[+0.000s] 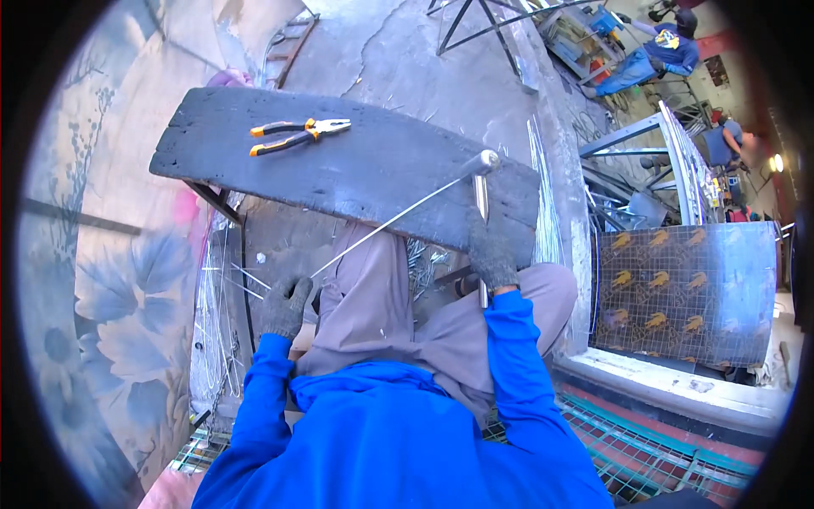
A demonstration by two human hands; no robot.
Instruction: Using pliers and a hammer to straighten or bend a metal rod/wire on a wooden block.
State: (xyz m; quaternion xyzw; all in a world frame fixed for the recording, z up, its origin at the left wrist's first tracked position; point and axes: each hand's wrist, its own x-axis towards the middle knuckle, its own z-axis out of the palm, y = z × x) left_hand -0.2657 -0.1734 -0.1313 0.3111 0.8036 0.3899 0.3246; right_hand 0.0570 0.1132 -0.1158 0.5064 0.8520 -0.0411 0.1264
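Note:
My left hand [285, 307], in a dark grey knit glove, is closed around a thin metal rod [381, 228]. The rod slants up and right across the near edge of a dark wooden bench [280, 182]. Its far end meets the head of a hammer [482, 197] near the bench's right end. My right hand [493, 253], gloved alike, grips the hammer's metal handle, and the handle's butt shows below the fist. On the bench's left half lie combination pliers [298, 136] with orange and black handles, apart from both hands.
Long thin rods [545, 199] lean by the bench's right end, and more wires [216, 331] lie at left. Cut metal pieces [421, 265] litter the floor below. A patterned panel [678, 297] and a metal frame [678, 161] stand right. Two people [657, 53] work farther off.

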